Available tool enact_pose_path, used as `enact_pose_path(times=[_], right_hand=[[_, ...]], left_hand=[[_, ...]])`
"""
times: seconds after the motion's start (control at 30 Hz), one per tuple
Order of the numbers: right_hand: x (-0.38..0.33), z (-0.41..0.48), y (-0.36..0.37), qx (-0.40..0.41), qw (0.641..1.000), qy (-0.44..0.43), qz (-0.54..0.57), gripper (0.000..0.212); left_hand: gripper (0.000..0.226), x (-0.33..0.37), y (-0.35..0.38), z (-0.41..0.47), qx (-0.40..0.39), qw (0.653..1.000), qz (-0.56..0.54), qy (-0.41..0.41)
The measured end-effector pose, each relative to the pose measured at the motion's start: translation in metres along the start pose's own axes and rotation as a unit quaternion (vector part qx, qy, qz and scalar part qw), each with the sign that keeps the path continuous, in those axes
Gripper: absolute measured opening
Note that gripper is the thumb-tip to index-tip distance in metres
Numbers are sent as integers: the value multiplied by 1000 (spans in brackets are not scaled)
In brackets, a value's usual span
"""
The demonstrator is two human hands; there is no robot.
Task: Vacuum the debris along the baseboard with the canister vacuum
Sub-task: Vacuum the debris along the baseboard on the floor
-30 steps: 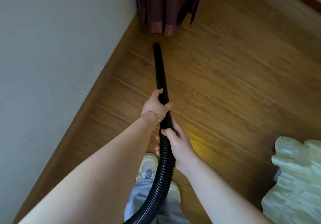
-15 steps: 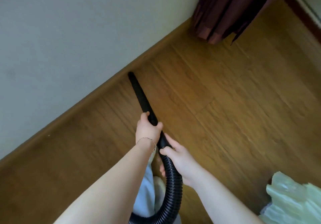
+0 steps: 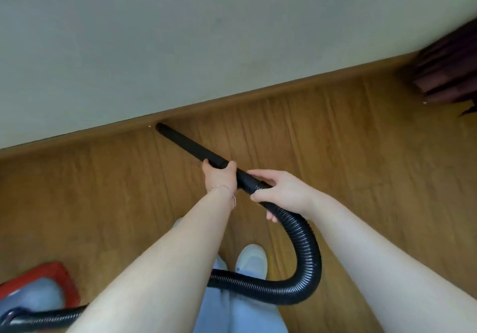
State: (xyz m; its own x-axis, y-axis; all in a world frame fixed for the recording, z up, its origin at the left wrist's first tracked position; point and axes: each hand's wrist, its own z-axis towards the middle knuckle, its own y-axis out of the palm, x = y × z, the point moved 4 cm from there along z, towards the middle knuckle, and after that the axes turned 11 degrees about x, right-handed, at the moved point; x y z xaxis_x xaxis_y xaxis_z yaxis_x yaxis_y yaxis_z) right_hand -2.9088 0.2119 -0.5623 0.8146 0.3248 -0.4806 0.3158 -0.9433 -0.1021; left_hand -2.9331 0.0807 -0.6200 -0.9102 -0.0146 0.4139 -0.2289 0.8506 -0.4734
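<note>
Landmark: the wooden baseboard (image 3: 232,100), which runs from lower left to upper right under the pale wall (image 3: 180,35).
Canister vacuum (image 3: 38,296): red and grey body at the lower left corner, well away from the baseboard, on the wooden floor (image 3: 103,203).
Debris speck (image 3: 149,126): a small pale fleck at the foot of the baseboard, just left of the nozzle mouth.
Crevice nozzle (image 3: 184,143): black tube slanting away from the baseboard, its open tip right at the baseboard's foot.
Left hand (image 3: 220,177): fingers curled shut around the nozzle's rear end, thumb over the top; a thin bracelet (image 3: 227,189) sits at the wrist.
Right hand (image 3: 282,193): clamped around the cuff where the ribbed hose (image 3: 307,260) begins, just behind the left hand, farther from the baseboard.
Hose: loops away from the baseboard, bends under the arms and runs back left to the canister.
Shoe (image 3: 251,260): pale, pointing toward the baseboard, between the arms.
Curtain (image 3: 449,72): dark maroon, blurred, hanging over the baseboard at the far right.
Change from half a second ago: the baseboard now lies nearly across the view, the curtain has slid to the right edge, the canister has come into sight, and the nozzle tip has moved leftward along the baseboard; both grips are unchanged.
</note>
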Motion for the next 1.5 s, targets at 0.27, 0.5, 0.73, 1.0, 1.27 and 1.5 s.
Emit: enact_pose_path(times=[0.27, 0.5, 0.73, 1.0, 1.27, 1.5], right_hand=[[-62, 22, -3, 25, 993, 5, -117, 57], [-78, 26, 24, 33, 989, 14, -141, 58], [-106, 32, 94, -4, 980, -34, -194, 65], [-145, 42, 216, -45, 947, -135, -287, 67], [-157, 36, 318, -78, 935, -167, -304, 53], [-176, 51, 393, -103, 927, -160, -324, 68]], left_hand=[[77, 31, -1, 27, -39, 987, -127, -94], [77, 32, -23, 46, -34, 988, -123, -91], [73, 26, -84, 79, 28, 978, -191, -84], [63, 19, -192, 139, 51, 943, -305, -121], [46, -2, -279, 187, 61, 940, -319, -107], [46, -5, -345, 228, 79, 936, -328, -100]])
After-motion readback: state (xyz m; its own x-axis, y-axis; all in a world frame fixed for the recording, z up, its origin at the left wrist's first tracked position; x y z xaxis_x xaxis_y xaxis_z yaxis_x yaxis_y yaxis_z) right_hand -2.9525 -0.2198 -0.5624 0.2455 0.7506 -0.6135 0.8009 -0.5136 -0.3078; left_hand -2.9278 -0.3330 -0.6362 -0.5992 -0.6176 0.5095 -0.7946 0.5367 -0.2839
